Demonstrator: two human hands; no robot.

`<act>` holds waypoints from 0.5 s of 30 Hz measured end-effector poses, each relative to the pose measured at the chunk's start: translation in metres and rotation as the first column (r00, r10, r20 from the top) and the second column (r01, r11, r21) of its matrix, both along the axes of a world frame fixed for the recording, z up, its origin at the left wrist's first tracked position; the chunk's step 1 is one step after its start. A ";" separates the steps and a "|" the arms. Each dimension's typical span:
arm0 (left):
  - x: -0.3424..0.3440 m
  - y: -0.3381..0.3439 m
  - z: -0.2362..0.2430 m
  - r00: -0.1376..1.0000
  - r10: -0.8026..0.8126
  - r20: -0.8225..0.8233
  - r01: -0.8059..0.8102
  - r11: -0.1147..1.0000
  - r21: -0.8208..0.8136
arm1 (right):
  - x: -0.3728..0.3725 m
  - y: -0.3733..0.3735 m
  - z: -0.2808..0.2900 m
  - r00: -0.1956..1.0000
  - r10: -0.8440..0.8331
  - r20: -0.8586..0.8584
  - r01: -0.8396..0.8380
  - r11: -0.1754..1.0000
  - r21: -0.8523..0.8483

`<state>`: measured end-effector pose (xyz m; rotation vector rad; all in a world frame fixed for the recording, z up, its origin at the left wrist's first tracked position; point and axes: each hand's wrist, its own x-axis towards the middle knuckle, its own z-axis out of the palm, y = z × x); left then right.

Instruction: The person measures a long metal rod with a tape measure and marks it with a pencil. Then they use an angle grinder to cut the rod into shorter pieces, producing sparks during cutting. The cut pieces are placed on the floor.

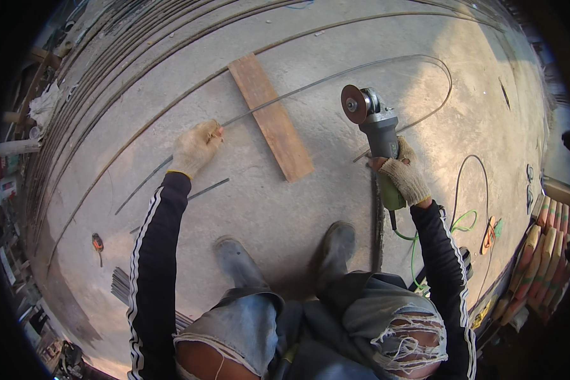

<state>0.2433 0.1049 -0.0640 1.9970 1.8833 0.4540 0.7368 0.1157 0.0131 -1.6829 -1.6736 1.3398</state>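
My left hand, in a knitted glove, is closed round a long thin steel rod. That rod lies across a wooden plank and curves back in a hook at the right. In my right hand, also gloved with bare fingertips, is an angle grinder, its fingers wrapped round the body. The grinder's reddish-brown disc points up and left, apart from the rod. A short cut piece of rod lies on the floor beside my left forearm.
Several long rods lie along the far left. A tape measure is on the concrete floor at the left, near a bundle of short bars. The green cord loops beside my right forearm. Stacked sacks stand at the right.
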 end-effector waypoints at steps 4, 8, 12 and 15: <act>0.000 0.003 0.002 0.997 0.047 -0.058 -0.055 0.989 -0.139 | -0.041 0.030 0.004 0.999 0.017 0.045 -0.015 0.999 -0.041; -0.002 0.003 0.004 0.998 0.043 -0.046 -0.050 0.985 -0.167 | -0.072 0.054 -0.003 0.985 0.031 0.171 -0.006 0.990 -0.144; 0.000 0.002 0.002 0.998 0.037 -0.040 -0.042 0.993 -0.109 | -0.081 0.065 -0.013 0.978 0.083 0.191 -0.069 0.994 -0.082; -0.001 0.002 0.001 0.999 0.038 -0.033 -0.042 0.991 -0.129 | -0.085 0.068 -0.018 0.972 0.086 0.218 -0.074 0.995 -0.062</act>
